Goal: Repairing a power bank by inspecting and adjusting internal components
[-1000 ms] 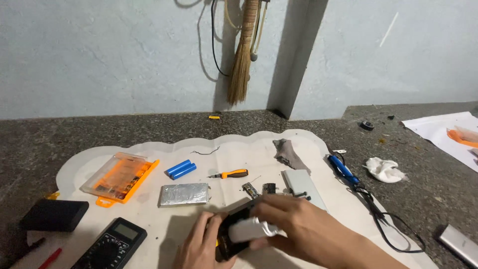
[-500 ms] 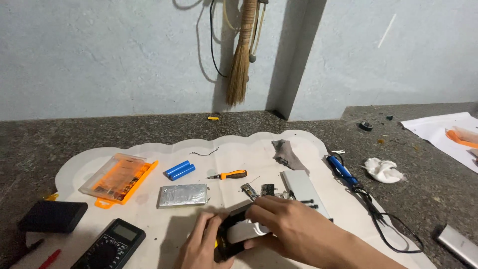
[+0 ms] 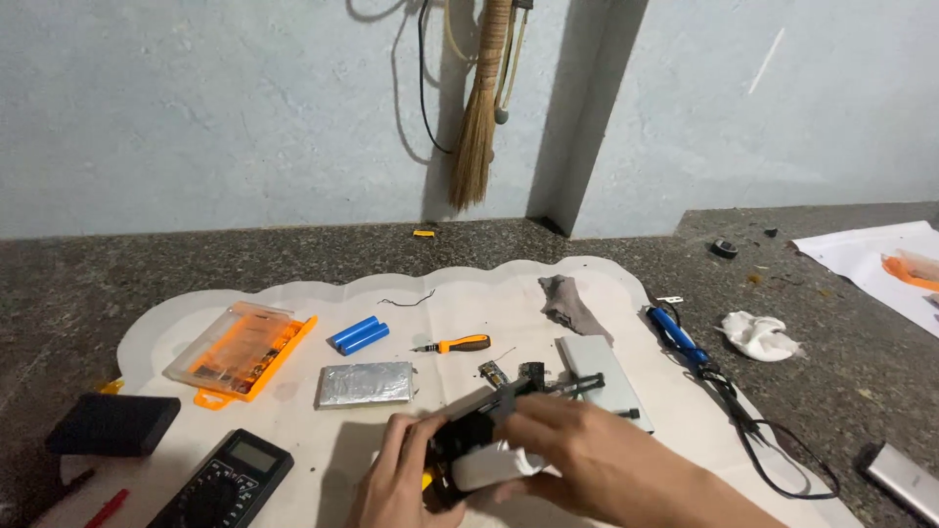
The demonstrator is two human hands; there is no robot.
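A small black-and-white device (image 3: 479,452) is held low at the near edge of the white mat (image 3: 293,303), between both hands. The left hand (image 3: 396,484) cups it from the left, fingers curled around the black end. The right hand (image 3: 577,455) lies over the top, fingers closed on the white body. A thin black part with wires (image 3: 548,386) sticks up behind the device, so it looks partly opened; whether anything is detached cannot be told.

Judged state: disassembly or inspection is midway. The orange-handled screwdriver (image 3: 460,344) lies untouched further back on the mat, as do the two blue cells (image 3: 358,334), the silver foil pack (image 3: 364,383) and the grey flat case (image 3: 597,367). The multimeter (image 3: 225,484) is not connected to anything. The blue soldering iron (image 3: 680,337) lies at the right mat edge, well apart from the hands.

Against the earlier frames: the device is kept in the same spot, the right hand is shifted slightly further over it, and the tools on the mat are unmoved.
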